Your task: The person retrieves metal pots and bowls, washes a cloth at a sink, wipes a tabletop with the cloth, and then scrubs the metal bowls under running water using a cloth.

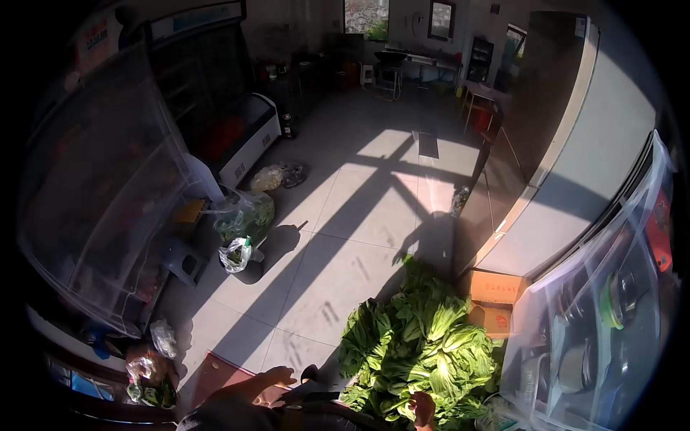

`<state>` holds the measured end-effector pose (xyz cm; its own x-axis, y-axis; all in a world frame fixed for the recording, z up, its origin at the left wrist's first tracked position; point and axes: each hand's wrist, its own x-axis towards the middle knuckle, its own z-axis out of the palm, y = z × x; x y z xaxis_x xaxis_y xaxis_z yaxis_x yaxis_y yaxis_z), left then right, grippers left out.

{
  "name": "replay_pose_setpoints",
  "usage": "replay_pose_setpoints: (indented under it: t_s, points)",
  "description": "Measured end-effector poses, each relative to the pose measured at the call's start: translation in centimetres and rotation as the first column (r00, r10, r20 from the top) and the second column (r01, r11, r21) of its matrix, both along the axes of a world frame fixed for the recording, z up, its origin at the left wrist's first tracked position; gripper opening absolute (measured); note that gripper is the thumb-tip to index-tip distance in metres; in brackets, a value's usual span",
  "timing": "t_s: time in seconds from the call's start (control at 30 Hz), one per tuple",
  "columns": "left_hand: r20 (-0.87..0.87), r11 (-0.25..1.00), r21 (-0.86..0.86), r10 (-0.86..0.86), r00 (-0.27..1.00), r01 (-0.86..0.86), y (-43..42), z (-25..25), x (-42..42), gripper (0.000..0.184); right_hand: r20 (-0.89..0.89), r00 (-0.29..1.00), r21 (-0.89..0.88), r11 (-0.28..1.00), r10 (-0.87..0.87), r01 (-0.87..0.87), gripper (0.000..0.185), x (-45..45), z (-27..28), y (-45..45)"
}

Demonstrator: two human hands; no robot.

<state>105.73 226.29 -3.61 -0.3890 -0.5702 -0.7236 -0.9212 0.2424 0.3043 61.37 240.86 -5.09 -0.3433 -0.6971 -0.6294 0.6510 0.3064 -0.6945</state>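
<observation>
My left hand (277, 377) is held out low over the dark red mat, its fingers stretched and nothing in them. At the bottom edge, my right hand (422, 409) shows in front of a large heap of leafy greens (449, 330). Its fingers look loosely bent and apart, with nothing visible in them; whether it touches the leaves I cannot tell. The greens lie piled on the floor, with broad leaves and pale stems. Beside my left hand, a dark shoe tip (309, 373) pokes out.
Cardboard boxes (496, 289) stand behind the greens. On the left are a bucket lined with a plastic bag (248, 266), a bag of greens (244, 215), a stool (183, 262) and a display fridge (248, 144). Curtained shelves (575, 337) flank the right; a mat (215, 377) lies below.
</observation>
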Motion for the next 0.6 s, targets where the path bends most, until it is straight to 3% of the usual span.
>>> replay_pose_setpoints:
  t_s: [0.03, 0.07, 0.1, 0.13, 0.2, 0.27, 0.3, 0.33, 0.37, 0.4, 0.43, 0.47, 0.5, 0.53, 0.57, 0.6]
  points:
    - [0.004, 0.998, -0.03, 0.056, 0.998, -0.056, -0.7, -0.9, 3.3, 0.049, 0.13, 0.99, -0.158, 0.984, -0.061, 0.082, 0.014, -0.8, -5.3, -3.4]
    - [0.001, 0.993, -0.03, 0.112, 0.994, -0.112, -0.1, -1.3, 6.1, 0.049, -0.346, 0.937, 0.014, 0.999, 0.053, -0.051, 0.014, 2.8, 1.9, -8.4]
    - [0.022, 0.983, -0.004, 0.182, 0.983, -0.182, -0.6, 0.1, 8.8, 0.051, -0.271, 0.962, 0.012, 0.999, 0.037, -0.035, 0.009, 5.1, 6.1, -12.7]
    - [-0.044, 0.938, -0.091, 0.331, 0.943, -0.334, -0.4, -0.3, 11.7, 0.049, -0.433, 0.897, -0.029, 0.993, 0.094, -0.118, 0.009, 6.5, 4.9, -15.7]
    - [-0.216, 0.74, -0.223, 0.598, 0.772, -0.635, -0.6, -0.4, 17.1, 0.044, -0.456, 0.836, 0.077, 0.949, 0.305, -0.304, 0.02, 10.9, 7.5, -21.5]
    - [-0.085, 0.53, -0.069, 0.841, 0.534, -0.845, -2.6, 3.4, 19.9, 0.04, -0.226, 0.785, 0.298, 0.808, 0.577, -0.508, 0.04, 14.3, 9.2, -25.8]
    - [0.05, 0.528, -0.076, 0.849, 0.526, -0.846, -2.9, -0.7, 23.0, 0.033, -0.202, 0.742, 0.303, 0.761, 0.64, -0.574, 0.054, 16.6, 9.7, -27.0]
    - [0.059, 0.36, -0.017, 0.932, 0.359, -0.933, -3.3, -1.7, 24.0, 0.034, -0.222, 0.677, 0.26, 0.712, 0.702, -0.653, 0.052, 17.8, 7.4, -27.6]
    - [0.012, 0.026, 0.158, 1.0, 0.028, -0.987, -4.3, -2.0, 24.2, 0.035, -0.415, 0.45, 0.207, 0.564, 0.79, -0.8, 0.045, 18.6, 5.1, -27.8]
    - [0.007, -0.278, 0.352, 0.956, -0.295, -0.894, -5.4, -2.6, 24.1, 0.036, -0.118, 0.607, 0.039, 0.615, 0.786, -0.788, 0.032, 18.5, 2.2, -27.2]
    - [-0.005, -0.398, 0.548, 0.878, -0.479, -0.736, -7.2, -2.7, 23.2, 0.037, 0.209, 0.658, -0.106, 0.686, 0.723, -0.72, 0.024, 18.6, 0.3, -27.7]
    - [-0.006, -0.349, 0.819, 0.788, -0.616, -0.455, -8.8, -2.4, 22.4, 0.041, 0.178, 0.635, 0.043, 0.638, 0.752, -0.769, 0.026, 18.6, 1.3, -27.9]
    - [0.102, -0.355, 0.909, 0.695, -0.711, -0.217, -11.6, -1.9, 20.8, 0.039, 0.092, 0.589, 0.148, 0.574, 0.803, -0.805, 0.03, 18.8, -0.5, -28.4]
    - [0.077, -0.293, 0.923, 0.779, -0.622, -0.251, -14.7, -2.5, 19.6, 0.041, -0.252, 0.287, 0.153, 0.331, 0.924, -0.931, 0.026, 18.4, -2.5, -29.3]
    - [0.04, -0.235, 0.926, 0.84, -0.541, -0.297, -18.1, -1.7, 17.9, 0.041, 0.039, 0.58, 0.359, 0.53, 0.814, -0.768, 0.024, 20.1, -1.6, -31.1]
    - [0.064, -0.181, 0.962, 0.879, -0.472, -0.206, -21.7, -2.0, 17.0, 0.042, 0.08, 0.627, 0.413, 0.546, 0.775, -0.728, 0.025, 21.0, -1.6, -33.9]
